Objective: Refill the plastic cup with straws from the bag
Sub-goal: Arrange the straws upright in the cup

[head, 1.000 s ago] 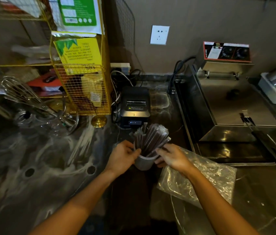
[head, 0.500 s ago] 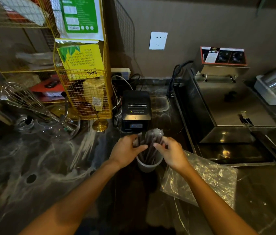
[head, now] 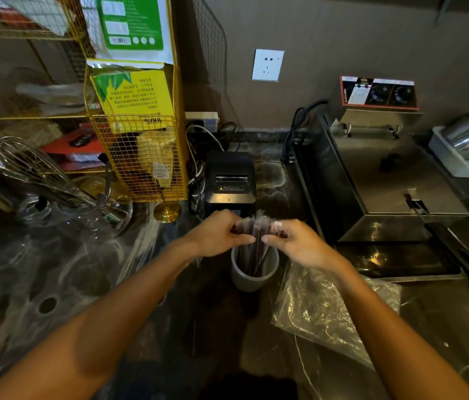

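Note:
A grey plastic cup (head: 252, 277) stands on the dark marble counter, just in front of me. A bundle of dark wrapped straws (head: 256, 241) stands in it, tops sticking out above the rim. My left hand (head: 217, 233) grips the bundle's upper part from the left. My right hand (head: 295, 243) grips it from the right, fingertips nearly meeting the left thumb. The clear plastic bag (head: 325, 310) lies crumpled and flat on the counter to the right of the cup, under my right forearm.
A black receipt printer (head: 230, 180) sits right behind the cup. A steel fryer (head: 386, 180) with a black handle (head: 455, 252) fills the right side. A yellow wire rack (head: 141, 134) and a glass bowl with whisks (head: 54, 192) stand at the left.
Both hands have risen from the cup's rim to the top of the straw bundle and squeezed it together. The fanned straws now stand gathered and more upright in the cup.

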Demonstrator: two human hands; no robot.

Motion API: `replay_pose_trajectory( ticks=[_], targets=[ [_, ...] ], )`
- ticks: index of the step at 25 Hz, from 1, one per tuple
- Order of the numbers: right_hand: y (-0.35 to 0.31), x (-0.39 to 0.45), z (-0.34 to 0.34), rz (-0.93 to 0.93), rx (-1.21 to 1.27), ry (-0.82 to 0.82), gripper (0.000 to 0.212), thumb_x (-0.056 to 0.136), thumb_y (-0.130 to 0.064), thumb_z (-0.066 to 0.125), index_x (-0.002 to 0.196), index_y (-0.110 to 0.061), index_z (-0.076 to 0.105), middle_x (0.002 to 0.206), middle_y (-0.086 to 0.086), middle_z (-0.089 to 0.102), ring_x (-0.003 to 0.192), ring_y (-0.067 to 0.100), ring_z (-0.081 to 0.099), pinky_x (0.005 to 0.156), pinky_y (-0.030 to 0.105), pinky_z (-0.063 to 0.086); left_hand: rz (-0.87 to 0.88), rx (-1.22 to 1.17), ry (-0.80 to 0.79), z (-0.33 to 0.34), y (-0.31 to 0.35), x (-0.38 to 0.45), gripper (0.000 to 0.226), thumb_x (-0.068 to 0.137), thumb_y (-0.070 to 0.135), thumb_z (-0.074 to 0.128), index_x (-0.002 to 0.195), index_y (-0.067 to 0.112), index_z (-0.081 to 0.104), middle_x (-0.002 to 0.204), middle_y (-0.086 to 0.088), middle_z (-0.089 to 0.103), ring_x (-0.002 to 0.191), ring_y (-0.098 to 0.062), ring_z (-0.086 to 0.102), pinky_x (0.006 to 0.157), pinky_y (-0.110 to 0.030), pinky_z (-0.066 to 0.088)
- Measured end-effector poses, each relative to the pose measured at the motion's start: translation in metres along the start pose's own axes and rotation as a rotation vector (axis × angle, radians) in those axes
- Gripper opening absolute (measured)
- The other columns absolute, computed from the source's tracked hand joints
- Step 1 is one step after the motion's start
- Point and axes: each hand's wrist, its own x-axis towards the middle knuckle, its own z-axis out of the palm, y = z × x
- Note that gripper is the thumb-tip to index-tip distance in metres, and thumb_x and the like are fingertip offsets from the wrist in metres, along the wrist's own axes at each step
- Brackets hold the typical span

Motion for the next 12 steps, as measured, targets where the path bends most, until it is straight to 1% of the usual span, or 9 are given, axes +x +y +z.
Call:
replay_pose_trajectory(
  ticks=[2, 3, 4, 5, 6, 7, 9, 10, 12],
  targets=[
    [-0.004, 0.008, -0.011, 0.036, -0.044, -0.07, 0.014, 0.097, -0.034, 0.069, 0.1, -0.022, 0.076, 0.099, 0.01, 0.078, 0.093, 0.026, 0.076, 0.087, 0.054, 0.061, 0.018, 0.03, -0.055, -0.009, 0.004, 0.006, 0.013, 0.093, 0.027, 0.072, 0.088, 0.015, 0.073, 0.077, 0.001, 0.071, 0.067, -0.004, 0.065, 0.063, -0.018, 0.049],
    [-0.003, 0.011, -0.011, 0.048, -0.06, -0.096, 0.017, 0.095, -0.038, 0.07, 0.103, -0.024, 0.075, 0.101, 0.01, 0.078, 0.091, 0.024, 0.077, 0.083, 0.054, 0.063, 0.008, 0.029, -0.086, -0.011, 0.004, 0.007, 0.008, 0.092, 0.025, 0.073, 0.09, 0.017, 0.074, 0.079, 0.005, 0.07, 0.071, -0.001, 0.065, 0.067, -0.019, 0.049],
    [-0.003, 0.01, -0.01, 0.058, -0.052, -0.097, 0.017, 0.094, -0.037, 0.071, 0.107, -0.026, 0.074, 0.101, 0.008, 0.078, 0.084, 0.014, 0.078, 0.075, 0.046, 0.065, -0.012, 0.01, -0.109, -0.01, 0.003, 0.006, 0.005, 0.091, 0.022, 0.075, 0.095, 0.02, 0.073, 0.085, 0.008, 0.07, 0.078, 0.0, 0.066, 0.073, -0.021, 0.05],
    [-0.005, 0.007, -0.006, 0.065, -0.028, -0.064, 0.017, 0.095, -0.033, 0.072, 0.111, -0.026, 0.072, 0.1, 0.004, 0.075, 0.073, 0.004, 0.074, 0.064, 0.033, 0.063, -0.046, -0.017, -0.112, -0.007, 0.001, 0.005, 0.013, 0.089, 0.019, 0.076, 0.101, 0.021, 0.071, 0.09, 0.008, 0.07, 0.084, -0.001, 0.067, 0.076, -0.022, 0.051],
    [-0.005, 0.003, -0.002, 0.075, 0.013, -0.004, 0.022, 0.095, -0.029, 0.073, 0.117, -0.026, 0.069, 0.098, 0.002, 0.073, 0.063, 0.0, 0.07, 0.055, 0.025, 0.058, -0.077, -0.054, -0.092, -0.002, -0.002, 0.002, 0.023, 0.087, 0.018, 0.078, 0.107, 0.023, 0.068, 0.093, 0.008, 0.069, 0.086, -0.003, 0.067, 0.076, -0.022, 0.051],
    [-0.004, -0.002, 0.003, 0.074, 0.064, 0.066, 0.029, 0.094, -0.026, 0.075, 0.121, -0.025, 0.066, 0.097, 0.002, 0.072, 0.057, 0.002, 0.067, 0.05, 0.023, 0.054, -0.101, -0.09, -0.05, 0.003, -0.005, -0.001, 0.031, 0.085, 0.018, 0.08, 0.112, 0.024, 0.065, 0.093, 0.008, 0.069, 0.086, -0.003, 0.067, 0.074, -0.02, 0.05],
    [0.003, -0.011, 0.01, 0.09, 0.141, 0.183, 0.038, 0.091, -0.025, 0.079, 0.125, -0.025, 0.062, 0.089, 0.006, 0.072, 0.055, 0.009, 0.065, 0.051, 0.027, 0.055, -0.123, -0.162, 0.05, 0.013, -0.011, -0.007, 0.041, 0.083, 0.022, 0.083, 0.118, 0.024, 0.063, 0.093, 0.007, 0.068, 0.083, -0.004, 0.066, 0.07, -0.018, 0.048],
    [0.006, -0.014, 0.014, 0.104, 0.153, 0.221, 0.043, 0.09, -0.024, 0.079, 0.128, -0.026, 0.058, 0.085, 0.006, 0.071, 0.057, 0.012, 0.065, 0.052, 0.028, 0.056, -0.13, -0.193, 0.086, 0.017, -0.014, -0.009, 0.04, 0.083, 0.023, 0.083, 0.118, 0.025, 0.064, 0.093, 0.007, 0.069, 0.081, -0.003, 0.066, 0.07, -0.017, 0.048],
    [0.016, -0.015, 0.022, 0.149, 0.174, 0.29, 0.058, 0.091, -0.022, 0.079, 0.141, -0.025, 0.049, 0.079, 0.002, 0.068, 0.065, 0.016, 0.07, 0.06, 0.02, 0.055, -0.112, -0.223, 0.102, 0.025, -0.019, -0.011, 0.031, 0.086, 0.027, 0.079, 0.116, 0.028, 0.068, 0.097, 0.008, 0.072, 0.08, 0.0, 0.067, 0.071, -0.017, 0.05]
  ],
)
